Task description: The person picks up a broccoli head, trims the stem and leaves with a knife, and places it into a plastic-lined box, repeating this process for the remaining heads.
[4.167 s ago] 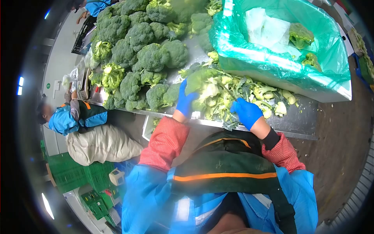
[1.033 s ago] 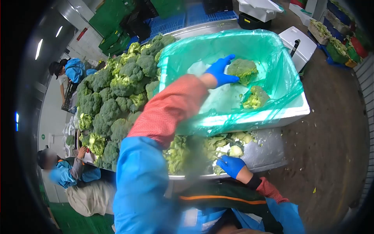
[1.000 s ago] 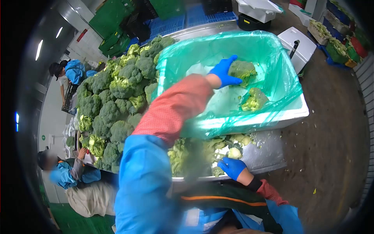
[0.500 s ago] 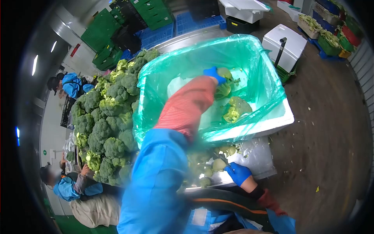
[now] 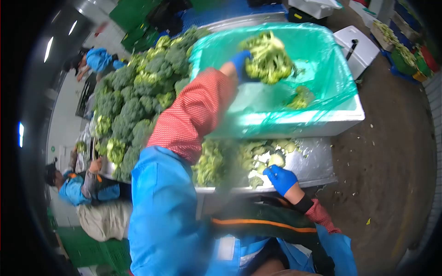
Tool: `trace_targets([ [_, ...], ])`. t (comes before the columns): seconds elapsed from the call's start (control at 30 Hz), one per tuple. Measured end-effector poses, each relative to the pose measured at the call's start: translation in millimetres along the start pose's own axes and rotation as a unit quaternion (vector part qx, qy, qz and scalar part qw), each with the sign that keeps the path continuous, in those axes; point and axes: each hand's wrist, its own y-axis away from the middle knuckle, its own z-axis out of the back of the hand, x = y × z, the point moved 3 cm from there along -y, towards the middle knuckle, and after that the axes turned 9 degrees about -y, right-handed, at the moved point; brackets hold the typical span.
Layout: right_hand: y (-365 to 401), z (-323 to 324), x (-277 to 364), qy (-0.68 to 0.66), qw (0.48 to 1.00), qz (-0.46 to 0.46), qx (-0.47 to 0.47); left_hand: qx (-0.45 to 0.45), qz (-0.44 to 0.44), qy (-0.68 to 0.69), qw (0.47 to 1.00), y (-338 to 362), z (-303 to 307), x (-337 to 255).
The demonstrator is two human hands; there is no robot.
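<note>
My left hand (image 5: 241,63), in a blue glove, is closed at the side of a broccoli head (image 5: 269,59) over the box. The broccoli's pale branching underside faces me. Another broccoli head (image 5: 301,98) lies in the green plastic liner (image 5: 216,43) of the white foam box (image 5: 317,120). At the front edge of the metal table (image 5: 317,158), my blue-gloved right hand (image 5: 282,180) is closed on what looks like a small knife, mostly hidden by the fingers. Cut stem pieces (image 5: 276,160) lie just beyond that hand.
A large heap of broccoli (image 5: 133,103) covers the table's left side. Two people in blue, one nearer (image 5: 76,186) and one farther (image 5: 99,60), are at left. A white foam box (image 5: 354,46) stands at back right, with crates of leafy trimmings (image 5: 400,53) farther off.
My left hand has raised the broccoli head off the box bottom, closer to me, turning its underside into view. My right hand stays near the stem pieces. The whole view has shifted.
</note>
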Motion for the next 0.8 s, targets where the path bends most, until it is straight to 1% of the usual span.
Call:
trace_targets([
  [0.03, -2, 3, 13, -0.087, 0.995, -0.006, -0.037, 0.019, -0.039, -0.002, 0.999, 30, 6, -10],
  [0.07, 1, -11, 5, -0.114, 0.992, -0.011, -0.048, 0.081, -0.064, 0.006, 0.995, 42, 27, -17],
  [0.1, 3, -25, -4, -0.141, 0.988, -0.016, -0.059, 0.069, -0.106, 0.013, 0.992, 71, 42, -23],
  [0.13, 4, -28, 4, -0.180, 0.981, -0.030, -0.058, 0.063, -0.099, 0.035, 0.993, 100, 59, -26],
  [0.17, 4, -36, 2, -0.172, 0.983, -0.025, -0.051, 0.057, -0.093, 0.057, 0.992, 127, 77, -29],
  [0.23, 0, -46, 9, -0.144, 0.988, -0.027, -0.042, -0.050, -0.152, 0.044, 0.986, 183, 112, -23],
  [0.3, -6, -45, 32, -0.148, 0.989, -0.022, -0.006, -0.040, -0.159, 0.050, 0.985, 239, 139, -9],
  [0.33, -9, -49, 37, -0.127, 0.992, 0.014, -0.014, -0.050, -0.157, 0.052, 0.985, 259, 159, 2],
  [0.43, -21, -66, 42, -0.083, 0.996, 0.042, -0.007, -0.093, -0.146, 0.045, 0.984, 305, 195, 49],
  [0.47, -24, -71, 42, -0.073, 0.993, 0.088, -0.034, -0.117, -0.115, 0.041, 0.986, 315, 200, 65],
  [0.5, -28, -75, 44, -0.102, 0.991, 0.076, -0.030, -0.166, -0.050, 0.054, 0.983, 319, 218, 87],
  [0.53, -31, -79, 45, -0.131, 0.989, 0.065, -0.026, -0.170, -0.027, 0.037, 0.984, 319, 225, 108],
  [0.57, -35, -82, 47, -0.160, 0.985, 0.054, -0.022, -0.172, -0.004, 0.020, 0.985, 317, 216, 123],
  [0.63, -43, -89, 53, -0.159, 0.985, 0.063, -0.039, -0.159, 0.016, -0.002, 0.987, 304, 208, 149],
  [0.7, -50, -95, 58, -0.157, 0.983, 0.071, -0.057, -0.172, 0.063, -0.006, 0.983, 278, 221, 189],
  [0.73, -52, -95, 66, -0.109, 0.979, 0.140, -0.105, -0.173, 0.050, -0.007, 0.984, 270, 216, 195],
  [0.8, -57, -98, 72, -0.123, 0.980, 0.117, -0.100, -0.177, 0.035, -0.006, 0.984, 268, 200, 196],
])
